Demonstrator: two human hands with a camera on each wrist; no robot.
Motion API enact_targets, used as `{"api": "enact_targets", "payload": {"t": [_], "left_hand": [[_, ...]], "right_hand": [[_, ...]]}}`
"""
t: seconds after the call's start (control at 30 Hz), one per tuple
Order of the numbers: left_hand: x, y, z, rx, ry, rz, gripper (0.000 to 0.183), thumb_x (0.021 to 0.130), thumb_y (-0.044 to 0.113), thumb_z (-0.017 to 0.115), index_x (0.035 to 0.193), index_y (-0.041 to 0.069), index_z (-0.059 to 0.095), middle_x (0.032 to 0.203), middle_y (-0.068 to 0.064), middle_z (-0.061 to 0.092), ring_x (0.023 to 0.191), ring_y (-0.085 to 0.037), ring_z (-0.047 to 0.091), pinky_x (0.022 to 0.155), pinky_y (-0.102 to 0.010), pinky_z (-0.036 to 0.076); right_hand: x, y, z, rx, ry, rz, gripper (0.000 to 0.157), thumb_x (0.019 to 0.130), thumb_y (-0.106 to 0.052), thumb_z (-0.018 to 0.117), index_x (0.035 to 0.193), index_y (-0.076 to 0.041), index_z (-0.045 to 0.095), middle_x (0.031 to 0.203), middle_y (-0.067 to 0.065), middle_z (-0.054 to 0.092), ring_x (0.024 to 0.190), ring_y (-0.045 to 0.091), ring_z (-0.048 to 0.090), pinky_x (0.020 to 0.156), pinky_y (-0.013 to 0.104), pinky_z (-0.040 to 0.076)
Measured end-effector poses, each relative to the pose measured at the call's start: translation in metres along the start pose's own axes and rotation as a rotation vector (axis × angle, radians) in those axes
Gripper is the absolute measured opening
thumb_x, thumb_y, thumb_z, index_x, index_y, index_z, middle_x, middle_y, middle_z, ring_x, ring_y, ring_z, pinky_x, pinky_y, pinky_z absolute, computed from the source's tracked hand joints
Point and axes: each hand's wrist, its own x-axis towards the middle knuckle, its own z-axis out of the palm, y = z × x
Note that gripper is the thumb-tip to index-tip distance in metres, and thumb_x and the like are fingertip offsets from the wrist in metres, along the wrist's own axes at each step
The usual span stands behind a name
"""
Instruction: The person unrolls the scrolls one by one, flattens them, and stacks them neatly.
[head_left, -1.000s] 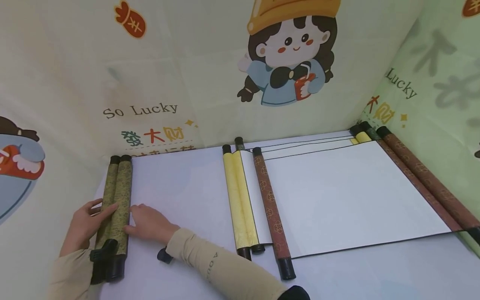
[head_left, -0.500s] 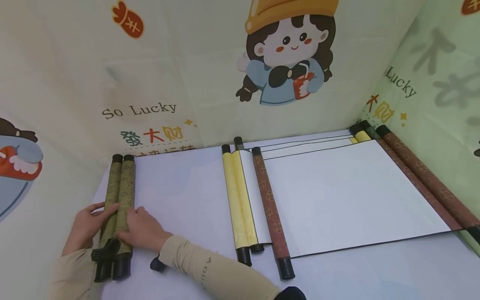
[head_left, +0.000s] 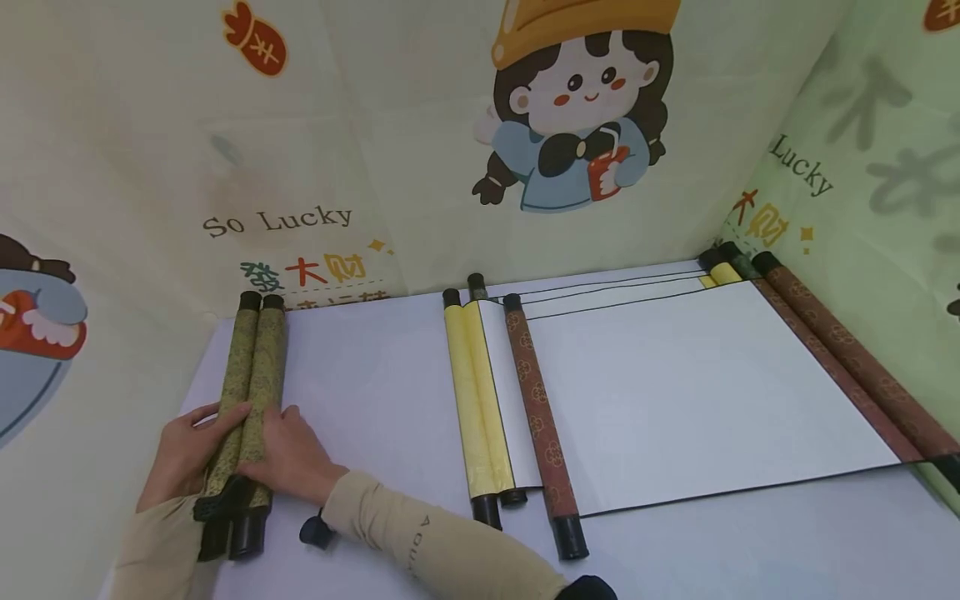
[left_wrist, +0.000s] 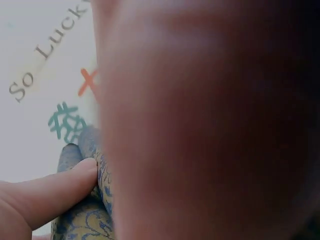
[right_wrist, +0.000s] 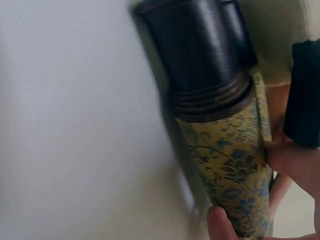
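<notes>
An olive-gold scroll (head_left: pixel 267 358) with a blue floral pattern stands out at the left of the head view. Its two rolls lie side by side and have black end knobs. My left hand (head_left: pixel 183 454) grips the left roll, its thumb (left_wrist: pixel 60 192) laid across the patterned cloth in the left wrist view. From the other side my right hand (head_left: pixel 296 458) holds the right roll near its lower end. In the right wrist view, fingers and thumb are around the brocade (right_wrist: pixel 225 160), just past the dark knob (right_wrist: pixel 200 50). Palm and wrist gear hide part of the rolls.
A yellow scroll (head_left: pixel 468 400) lies mid-table. Beside it, a brown flowered scroll (head_left: pixel 543 425) is spread out, its white sheet (head_left: pixel 712 392) reaching the brown rolls (head_left: pixel 862 342) at the right. Printed cloth walls (head_left: pixel 390 133) stand behind and at the sides.
The olive-gold scroll has shifted right and slightly toward the back wall, leaning more to the right. Both hands moved right with it, and the right hand has closed around the right roll.
</notes>
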Motion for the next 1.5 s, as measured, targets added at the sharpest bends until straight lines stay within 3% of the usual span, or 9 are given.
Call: {"api": "enact_targets", "payload": {"t": [0.27, 0.4, 0.6, 0.7, 0.83, 1.0, 1.17, 1.33, 1.5], "left_hand": [[-0.008, 0.019, 0.009, -0.001, 0.049, -0.003, 0.098, 0.095, 0.05, 0.059, 0.156, -0.005, 0.008, 0.156, -0.035, 0.021, 0.085, 0.005, 0.055, 0.065, -0.015, 0.052], [-0.012, 0.027, 0.012, -0.022, 0.04, 0.009, 0.1, 0.094, 0.05, 0.061, 0.156, -0.005, 0.005, 0.157, -0.035, 0.02, 0.08, 0.011, 0.052, 0.065, -0.012, 0.051], [-0.017, 0.033, 0.018, -0.179, 0.016, 0.039, 0.102, 0.092, 0.04, 0.068, 0.156, -0.005, 0.003, 0.156, -0.034, 0.021, 0.075, 0.014, 0.053, 0.066, -0.013, 0.052], [-0.021, 0.034, 0.019, -0.245, 0.005, 0.064, 0.102, 0.092, 0.035, 0.071, 0.156, -0.005, 0.003, 0.127, -0.021, 0.056, 0.077, 0.01, 0.058, 0.067, -0.015, 0.054], [-0.026, 0.038, 0.021, -0.349, -0.032, 0.086, 0.098, 0.092, 0.028, 0.072, 0.158, -0.001, 0.006, 0.09, 0.02, 0.059, 0.08, 0.006, 0.063, 0.068, -0.019, 0.056], [-0.032, 0.044, 0.03, -0.51, -0.087, 0.103, 0.083, 0.094, 0.018, 0.069, 0.154, 0.006, 0.013, 0.089, 0.018, 0.067, 0.085, 0.003, 0.065, 0.071, -0.018, 0.056], [-0.036, 0.051, 0.039, -0.51, -0.071, 0.129, 0.08, 0.093, 0.021, 0.071, 0.152, 0.009, 0.018, 0.091, 0.018, 0.066, 0.086, 0.004, 0.064, 0.07, -0.016, 0.054], [-0.04, 0.057, 0.048, -0.521, -0.049, 0.148, 0.06, 0.092, 0.021, 0.072, 0.136, 0.014, 0.033, 0.09, 0.016, 0.068, 0.084, 0.002, 0.065, 0.069, -0.017, 0.054], [-0.045, 0.063, 0.057, -0.448, -0.052, 0.146, 0.077, 0.091, 0.027, 0.073, 0.146, 0.007, 0.024, 0.093, 0.018, 0.065, 0.086, 0.003, 0.063, 0.071, -0.016, 0.053]], "right_hand": [[-0.004, 0.011, -0.024, 0.035, -0.079, -0.047, 0.085, 0.087, -0.044, 0.074, 0.15, -0.006, 0.032, 0.121, 0.007, 0.053, 0.101, 0.005, 0.057, 0.075, 0.009, 0.043], [-0.005, 0.014, -0.034, 0.022, -0.078, -0.077, 0.085, 0.087, -0.042, 0.074, 0.151, -0.008, 0.031, 0.119, 0.006, 0.052, 0.099, 0.003, 0.055, 0.075, 0.008, 0.042], [-0.009, 0.015, -0.041, 0.019, -0.047, -0.073, 0.084, 0.084, -0.041, 0.077, 0.147, -0.01, 0.031, 0.113, 0.004, 0.049, 0.093, 0.003, 0.05, 0.071, 0.009, 0.039], [-0.012, 0.014, -0.045, 0.028, -0.038, -0.075, 0.085, 0.083, -0.041, 0.078, 0.146, -0.01, 0.03, 0.113, 0.004, 0.049, 0.091, 0.003, 0.051, 0.07, 0.009, 0.04], [-0.016, 0.013, -0.053, 0.029, -0.023, -0.075, 0.087, 0.083, -0.039, 0.08, 0.146, -0.008, 0.029, 0.117, 0.006, 0.051, 0.089, 0.002, 0.053, 0.068, 0.008, 0.041], [-0.019, 0.017, -0.064, 0.077, -0.003, -0.06, 0.091, 0.083, -0.031, 0.08, 0.151, -0.008, 0.025, 0.127, 0.008, 0.05, 0.099, 0.004, 0.055, 0.074, 0.009, 0.043], [-0.022, 0.021, -0.075, 0.088, 0.004, -0.049, 0.091, 0.087, -0.03, 0.076, 0.156, -0.008, 0.021, 0.134, 0.01, 0.05, 0.105, 0.006, 0.058, 0.075, 0.01, 0.045], [-0.026, 0.025, -0.082, 0.09, 0.0, -0.033, 0.091, 0.089, -0.031, 0.074, 0.158, -0.01, 0.018, 0.139, 0.009, 0.049, 0.101, 0.006, 0.06, 0.072, 0.01, 0.045], [-0.035, 0.031, -0.088, 0.093, 0.007, -0.028, 0.09, 0.089, -0.03, 0.074, 0.158, -0.009, 0.02, 0.138, 0.011, 0.049, 0.088, 0.005, 0.058, 0.067, 0.011, 0.043]]}}
